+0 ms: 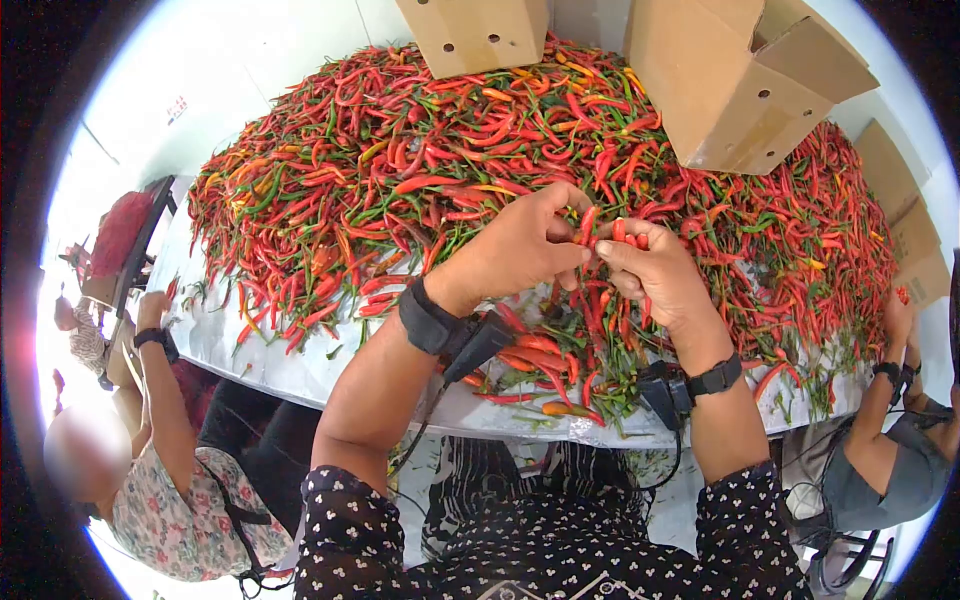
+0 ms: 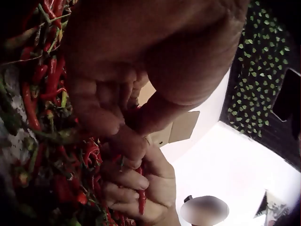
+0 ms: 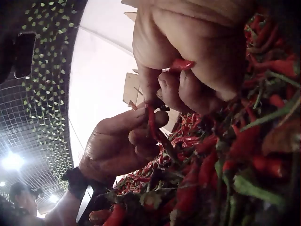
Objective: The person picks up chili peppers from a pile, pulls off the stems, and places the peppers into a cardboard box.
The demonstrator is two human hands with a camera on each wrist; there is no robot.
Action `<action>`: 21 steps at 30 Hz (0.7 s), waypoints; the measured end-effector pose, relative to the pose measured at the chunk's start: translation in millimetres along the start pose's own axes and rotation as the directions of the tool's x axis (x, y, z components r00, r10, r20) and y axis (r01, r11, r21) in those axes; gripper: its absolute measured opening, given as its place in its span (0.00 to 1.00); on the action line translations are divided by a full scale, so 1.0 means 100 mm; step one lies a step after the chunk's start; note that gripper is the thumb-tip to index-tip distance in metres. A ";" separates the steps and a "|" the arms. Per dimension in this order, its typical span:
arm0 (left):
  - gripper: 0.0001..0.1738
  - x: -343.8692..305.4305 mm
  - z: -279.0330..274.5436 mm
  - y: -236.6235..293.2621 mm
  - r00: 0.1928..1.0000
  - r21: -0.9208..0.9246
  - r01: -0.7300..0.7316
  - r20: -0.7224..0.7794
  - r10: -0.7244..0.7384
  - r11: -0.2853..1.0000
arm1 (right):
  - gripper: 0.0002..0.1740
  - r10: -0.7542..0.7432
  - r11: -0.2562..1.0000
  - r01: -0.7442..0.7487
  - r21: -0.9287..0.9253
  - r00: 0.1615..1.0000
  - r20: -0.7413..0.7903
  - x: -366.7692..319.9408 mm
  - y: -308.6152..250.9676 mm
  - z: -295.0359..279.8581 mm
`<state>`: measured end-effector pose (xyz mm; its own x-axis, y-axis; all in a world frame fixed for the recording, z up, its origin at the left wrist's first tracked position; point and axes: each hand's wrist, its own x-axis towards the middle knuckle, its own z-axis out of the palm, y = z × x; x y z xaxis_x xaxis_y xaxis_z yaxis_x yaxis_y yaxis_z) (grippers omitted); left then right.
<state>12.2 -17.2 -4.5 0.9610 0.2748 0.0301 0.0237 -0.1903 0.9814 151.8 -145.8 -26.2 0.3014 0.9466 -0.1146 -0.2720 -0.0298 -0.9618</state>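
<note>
Both hands meet close together above the heap of red chili peppers (image 1: pixel 460 130). My left hand (image 1: pixel 515 245) pinches a red chili (image 1: pixel 588 220) between thumb and fingers, and the same pepper (image 3: pixel 151 123) shows in the right wrist view. Facing it, my right hand (image 1: pixel 660 270) has its thumb and index finger right at the left fingertips. Its other fingers curl round red chili, with one red end (image 3: pixel 182 64) poking out at the palm and another red length (image 2: pixel 142 193) in the left wrist view.
Two cardboard boxes (image 1: pixel 475 40) (image 1: pixel 720 90) stand on the heap's far side. Loose chilies and green stems lie along the table's near edge (image 1: pixel 560 430). People sit to the left (image 1: pixel 180 500) and right (image 1: pixel 890 470), their hands at the table.
</note>
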 end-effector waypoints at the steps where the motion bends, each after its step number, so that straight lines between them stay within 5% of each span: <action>1: 0.18 0.00 0.01 -0.01 1.000 0.000 0.001 0.002 -0.001 1.000 | 0.08 0.003 1.000 -0.003 -0.001 1.000 -0.004 0.00 0.00 0.00; 9: 0.07 0.01 0.05 -0.02 0.991 0.116 -0.114 -0.060 0.121 0.987 | 0.05 -0.005 1.000 0.004 0.007 0.999 0.053 0.01 0.02 -0.03; 21: 0.08 0.03 0.04 -0.03 0.931 0.307 -0.227 -0.210 0.299 0.924 | 0.10 0.021 0.999 -0.024 0.042 0.998 0.067 -0.01 0.03 -0.02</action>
<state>16.4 -19.4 -8.0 0.8437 0.3972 0.3611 -0.1119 -0.5277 0.8420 152.2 -147.4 -29.0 0.2335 0.9652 -0.1179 -0.3176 -0.0389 -0.9474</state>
